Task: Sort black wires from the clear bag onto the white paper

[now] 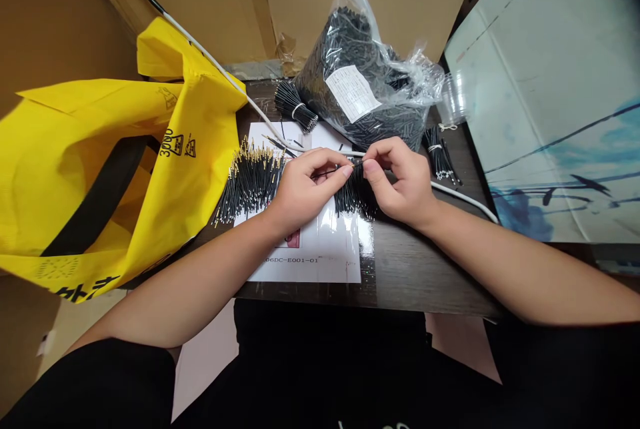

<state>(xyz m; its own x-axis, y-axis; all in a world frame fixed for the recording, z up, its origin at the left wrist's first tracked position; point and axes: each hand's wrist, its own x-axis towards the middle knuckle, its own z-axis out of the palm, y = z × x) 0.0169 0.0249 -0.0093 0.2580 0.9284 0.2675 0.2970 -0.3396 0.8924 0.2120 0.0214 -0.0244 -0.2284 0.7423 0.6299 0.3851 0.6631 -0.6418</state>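
My left hand [309, 187] pinches a thin black wire [327, 171], whose gold terminal tip pokes out past the thumb. Close against that tip, my right hand [401, 182] is closed in a pinch on a small black sleeve [359, 166], mostly hidden by the fingers. Left of my left hand lies a pile of black wires with gold terminals [250, 179]. Beneath both hands, a second pile of black wires [349, 195] rests on a printed sheet [320, 272] with a glossy surface.
A clear bag of small black sleeves [320, 59] stands behind my hands. Tied wire bundles [295, 105] flank it, with a clear plastic cup [454, 99] at right. A yellow bag [200, 135] fills the left. A white cable [260, 112] crosses the dark table [415, 262].
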